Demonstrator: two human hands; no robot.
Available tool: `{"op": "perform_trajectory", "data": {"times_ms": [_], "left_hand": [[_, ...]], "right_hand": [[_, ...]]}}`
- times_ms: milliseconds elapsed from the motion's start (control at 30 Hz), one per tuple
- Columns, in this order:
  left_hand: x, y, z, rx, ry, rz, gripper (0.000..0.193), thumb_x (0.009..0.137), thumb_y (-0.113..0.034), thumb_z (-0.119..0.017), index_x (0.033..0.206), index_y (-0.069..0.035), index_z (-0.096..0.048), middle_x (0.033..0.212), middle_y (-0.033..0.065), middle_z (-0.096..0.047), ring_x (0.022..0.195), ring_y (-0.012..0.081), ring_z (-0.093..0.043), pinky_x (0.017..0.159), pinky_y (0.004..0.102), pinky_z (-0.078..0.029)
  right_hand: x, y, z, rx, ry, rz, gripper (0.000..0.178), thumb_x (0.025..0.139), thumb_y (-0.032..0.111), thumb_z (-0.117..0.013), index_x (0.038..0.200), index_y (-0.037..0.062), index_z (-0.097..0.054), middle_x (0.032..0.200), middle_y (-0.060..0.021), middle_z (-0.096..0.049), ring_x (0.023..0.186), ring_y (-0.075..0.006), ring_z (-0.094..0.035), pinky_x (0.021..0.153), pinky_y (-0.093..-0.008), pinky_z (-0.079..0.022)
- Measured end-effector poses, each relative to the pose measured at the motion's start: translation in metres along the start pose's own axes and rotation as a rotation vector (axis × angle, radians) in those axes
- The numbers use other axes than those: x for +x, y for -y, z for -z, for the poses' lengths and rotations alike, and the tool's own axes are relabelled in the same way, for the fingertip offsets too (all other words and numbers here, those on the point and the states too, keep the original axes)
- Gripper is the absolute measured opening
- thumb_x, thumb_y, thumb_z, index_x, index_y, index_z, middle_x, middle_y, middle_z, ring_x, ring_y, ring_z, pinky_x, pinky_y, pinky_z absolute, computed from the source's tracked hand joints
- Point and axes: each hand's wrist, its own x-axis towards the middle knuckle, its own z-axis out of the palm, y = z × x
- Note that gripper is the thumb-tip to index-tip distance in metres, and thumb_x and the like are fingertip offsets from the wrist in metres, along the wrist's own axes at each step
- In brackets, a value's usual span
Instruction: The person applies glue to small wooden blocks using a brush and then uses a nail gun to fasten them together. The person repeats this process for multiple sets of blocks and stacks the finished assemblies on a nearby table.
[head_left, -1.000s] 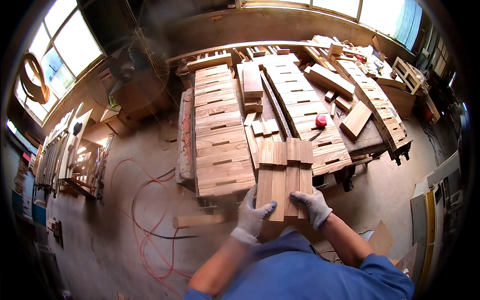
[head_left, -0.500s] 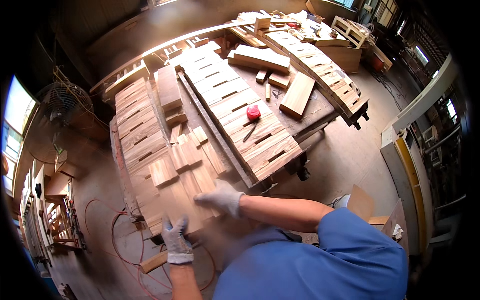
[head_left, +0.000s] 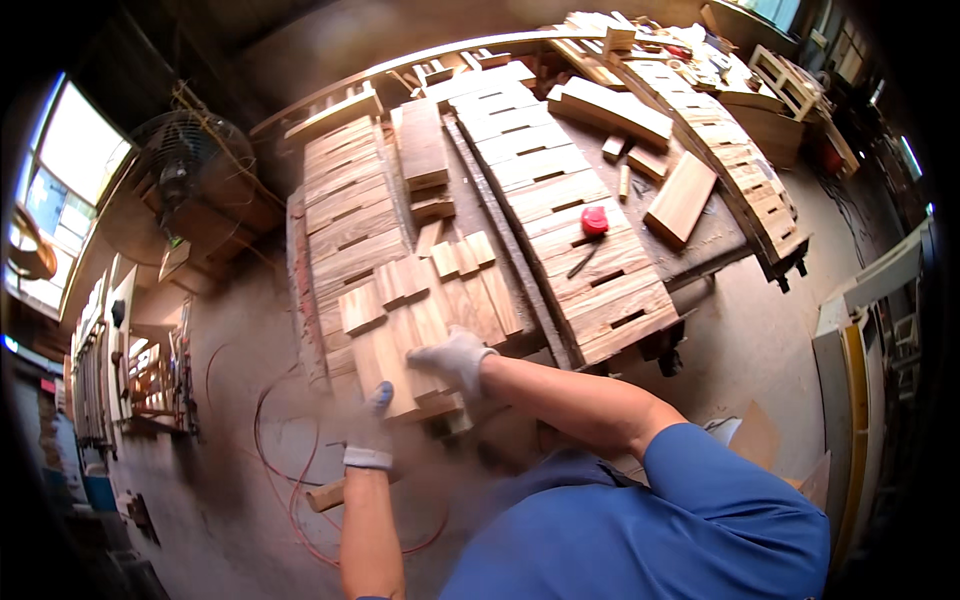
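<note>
Boards (head_left: 385,350) of pale brown wood, flat and long, were held side by side in a bunch. Their ends were not lined up, and a step was seen across them near the far end. They were pinched by the left hand (head_left: 368,428), which was blurred, and by the right hand (head_left: 455,360); each thumb was laid on top, and the fingers were mostly hidden. The bunch was held at the near end of the left row of slotted planks (head_left: 350,215); whether the two touched could not be told. More boards (head_left: 490,295) were laid just to the right. A red tape measure (head_left: 594,221) was set on the middle row of slotted planks (head_left: 520,170). Farther right, big and small wood blocks (head_left: 680,200) were held up by a dark table (head_left: 712,240).
</note>
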Motion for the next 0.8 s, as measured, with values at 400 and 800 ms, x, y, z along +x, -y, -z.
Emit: {"op": "perform_trajectory", "data": {"times_ms": [400,800], "left_hand": [[0.038,0.012,0.045,0.004,-0.062,-0.022,0.057,0.092,-0.003,-0.075,0.146,-0.004,-0.055,0.124,0.0119,-0.071,0.106,0.0301,-0.074,0.088,0.0485,-0.066],[0.071,0.030,0.064,0.078,-0.162,-0.004,0.055,0.090,-0.004,-0.079,0.141,-0.006,-0.058,0.120,0.0126,-0.071,0.101,0.0302,-0.074,0.084,0.0500,-0.065]], "right_hand": [[0.043,-0.011,-0.027,-0.222,-0.017,-0.035,0.088,0.071,0.048,-0.099,0.127,-0.0100,-0.064,0.117,-0.0217,-0.076,0.099,-0.0271,-0.076,0.080,-0.0382,-0.063],[0.130,-0.068,-0.018,-0.894,0.170,0.370,0.084,0.086,0.064,-0.076,0.134,-0.0047,-0.066,0.125,-0.0297,-0.073,0.121,-0.0401,-0.071,0.102,-0.0456,-0.056]]}}
